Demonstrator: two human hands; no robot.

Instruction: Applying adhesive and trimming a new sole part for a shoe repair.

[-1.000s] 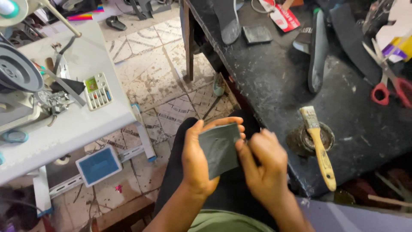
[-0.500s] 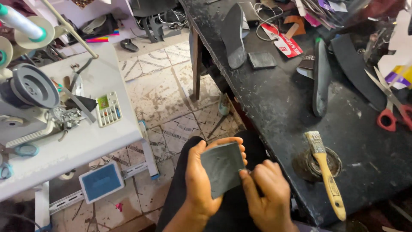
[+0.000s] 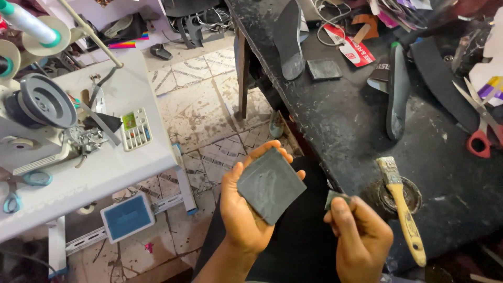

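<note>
Head view: one camera, looking down over the lap, a bench on the right and a sewing table on the left.
Left hand [image 3: 246, 209]: cupped palm up over the lap, fingers curled round the far edge of a dark grey square pad [image 3: 270, 184], thumb on its near side.
Pad: lies flat on the palm, one corner pointing down toward the wrist, its face dull and smudged.
Right hand [image 3: 361, 238]: closed into a loose fist just right of the pad and apart from it, pinching a small grey scrap [image 3: 335, 198] between thumb and forefinger.
Handling: the pad looks light and fairly stiff, probably rubber or dense foam with a matte, grippy face; it keeps its shape unsupported at the corners, so the edges seem the safe place to hold, leaving the face free. The scrap looks thin and limp, a pinch being enough.
Bench [image 3: 346, 131]: black and stained, close to the right hand.
Brush [image 3: 401, 209]: yellow handle, laid across a round dark tin [image 3: 380, 196] at the bench's near edge, near the right hand.
Soles: one grey sole [image 3: 289, 39] at the far end, one dark sole [image 3: 397, 91] further right.
Second pad [image 3: 324, 69]: small dark square, flat on the bench beside the grey sole.
Scissors [image 3: 479, 131]: red handles, far right.
Sewing machine [image 3: 42, 112]: on the white table, well apart from both hands.
</note>
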